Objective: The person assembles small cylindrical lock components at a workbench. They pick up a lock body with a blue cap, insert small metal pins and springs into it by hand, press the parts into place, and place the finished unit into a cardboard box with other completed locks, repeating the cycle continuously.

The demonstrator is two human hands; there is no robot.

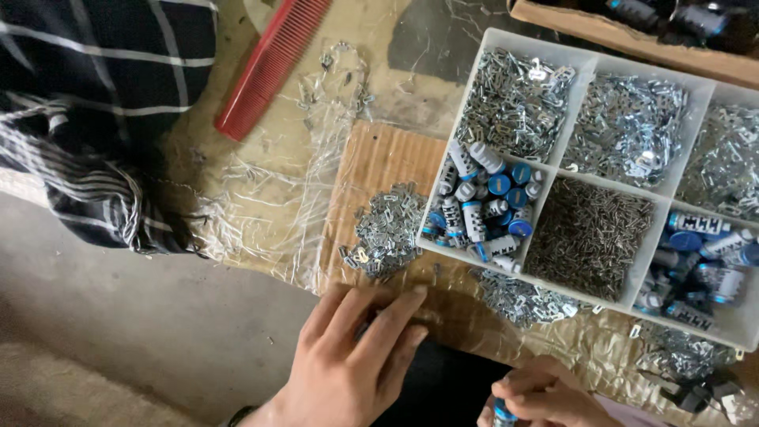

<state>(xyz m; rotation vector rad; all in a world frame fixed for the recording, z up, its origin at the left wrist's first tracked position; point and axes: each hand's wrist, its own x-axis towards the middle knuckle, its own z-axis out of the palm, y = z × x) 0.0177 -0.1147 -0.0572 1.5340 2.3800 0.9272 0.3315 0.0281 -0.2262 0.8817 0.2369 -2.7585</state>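
Observation:
My left hand (pixel 348 356) lies palm down with fingers stretched out on the brown cardboard (pixel 379 162), just below a loose pile of small metal clips (pixel 386 229). Whether anything sits under its fingers I cannot tell. At the bottom edge my right hand (pixel 545 395) is closed around a small blue-and-silver cylinder (pixel 503 413), mostly hidden. A white divided tray (pixel 553 170) stands to the right. Its compartments hold metal clips (pixel 518 99), tiny dark pins (pixel 589 233) and blue-capped cylinders (pixel 486 209).
A red comb (pixel 269 63) lies at the top on crinkled clear plastic film (pixel 277 190). A dark checked cloth (pixel 103 119) covers the upper left. More clips (pixel 522 300) are scattered under the tray's near edge. A wooden box (pixel 632 32) sits at the top right.

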